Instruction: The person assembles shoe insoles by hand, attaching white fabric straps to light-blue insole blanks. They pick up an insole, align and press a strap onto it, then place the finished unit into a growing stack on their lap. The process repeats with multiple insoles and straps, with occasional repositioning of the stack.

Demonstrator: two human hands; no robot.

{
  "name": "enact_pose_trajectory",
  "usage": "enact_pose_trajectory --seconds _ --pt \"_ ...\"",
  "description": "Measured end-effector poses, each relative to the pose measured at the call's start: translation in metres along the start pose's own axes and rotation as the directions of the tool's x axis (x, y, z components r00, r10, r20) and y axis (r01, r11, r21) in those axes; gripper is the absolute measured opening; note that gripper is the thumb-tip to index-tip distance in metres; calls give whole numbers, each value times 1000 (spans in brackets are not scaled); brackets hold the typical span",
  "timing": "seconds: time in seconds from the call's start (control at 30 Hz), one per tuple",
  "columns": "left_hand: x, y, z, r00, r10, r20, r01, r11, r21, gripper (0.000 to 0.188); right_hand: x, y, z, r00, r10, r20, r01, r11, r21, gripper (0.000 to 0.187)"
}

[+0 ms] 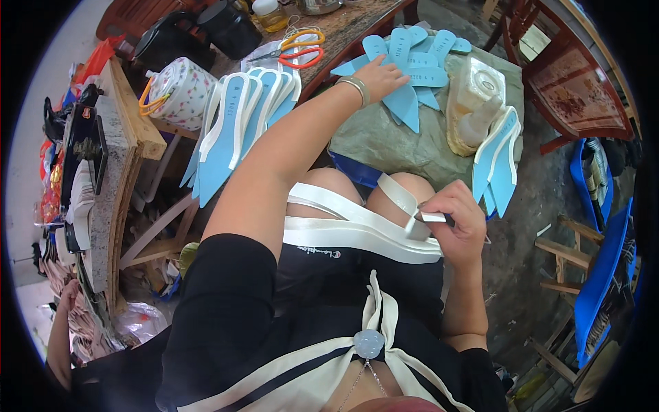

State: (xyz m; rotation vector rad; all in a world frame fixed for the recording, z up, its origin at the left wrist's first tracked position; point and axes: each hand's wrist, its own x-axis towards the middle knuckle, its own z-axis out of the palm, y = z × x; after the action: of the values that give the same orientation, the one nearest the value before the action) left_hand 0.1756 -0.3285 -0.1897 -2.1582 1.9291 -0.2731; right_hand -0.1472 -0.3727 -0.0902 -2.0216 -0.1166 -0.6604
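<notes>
the left hand (386, 79) lies over flat, pointed blue pieces (424, 75) on a crinkled greenish covering (371, 141); whether its fingers grip one, i cannot tell. above the lap (329, 181), the right hand (457, 221) has fingers clamped on a smooth white strip (398, 196) (softly curled).

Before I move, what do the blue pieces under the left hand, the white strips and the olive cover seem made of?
Blue pieces: matte, thin and flat, perhaps fibreboard or stiff foam; the look leaves it open.
White strips: smooth, with a soft sheen and easy curves, probably synthetic leather or flexible plastic.
Olive cover: creased, faintly shiny, likely plastic sheeting or coated cloth.
</notes>
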Motion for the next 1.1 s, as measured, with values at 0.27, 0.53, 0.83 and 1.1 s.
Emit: enact_pose_trajectory --seconds 0.27,0.53,0.83,1.1 --pt "1 -16 -3 995 94 -29 -94 996 -11 34 -4 17 12 998 56 23 -57 998 41 23" --pt "-3 -50 -4 967 -55 -247 83 991 103 52 6 37 5 951 309 -27 -301 940 160 11" --pt "33 -56 -17 996 -42 72 25 974 226 40 64 104 34 924 381 -35 -371 916 154 16" --pt "40 -63 -9 994 102 38 -109 955 277 20 131 219 46 909 390 -150 -414 889 -195 23"
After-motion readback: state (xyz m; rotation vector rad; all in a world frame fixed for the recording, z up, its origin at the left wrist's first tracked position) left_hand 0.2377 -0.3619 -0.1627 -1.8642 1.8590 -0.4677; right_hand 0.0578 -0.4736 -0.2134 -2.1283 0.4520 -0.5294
